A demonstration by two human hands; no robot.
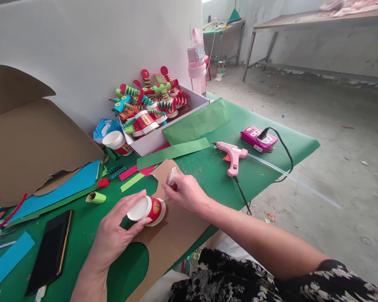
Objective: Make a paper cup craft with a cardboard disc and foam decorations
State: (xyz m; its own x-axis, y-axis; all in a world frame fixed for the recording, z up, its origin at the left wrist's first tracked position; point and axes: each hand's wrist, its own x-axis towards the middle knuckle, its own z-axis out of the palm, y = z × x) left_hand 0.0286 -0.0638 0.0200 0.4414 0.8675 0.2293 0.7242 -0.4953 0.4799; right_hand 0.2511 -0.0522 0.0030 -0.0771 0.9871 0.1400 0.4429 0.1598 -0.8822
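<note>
Tipped on its side, a red and white paper cup (155, 209) with a gold emblem is gripped between the thumb and fingers of my left hand (118, 226). The cup lies over a sheet of brown cardboard (179, 226). My right hand (187, 193) is closed around a small tool (172, 176) whose upper end looks wrapped in clear plastic. The tool's lower end is by the cup's base; whether it touches the cup I cannot tell. A pink glue gun (234, 156) with a long clear glue stick rests to the right of my right hand.
Behind my hands, a white box (145, 144) holds several colourful paper-cup figures. Stacked cups (115, 140) stand beside it. A purple power socket (260, 139) sits far right, near the table edge. A phone (50, 251), paper strips (173, 153) and a large cardboard box (34, 147) surround the work.
</note>
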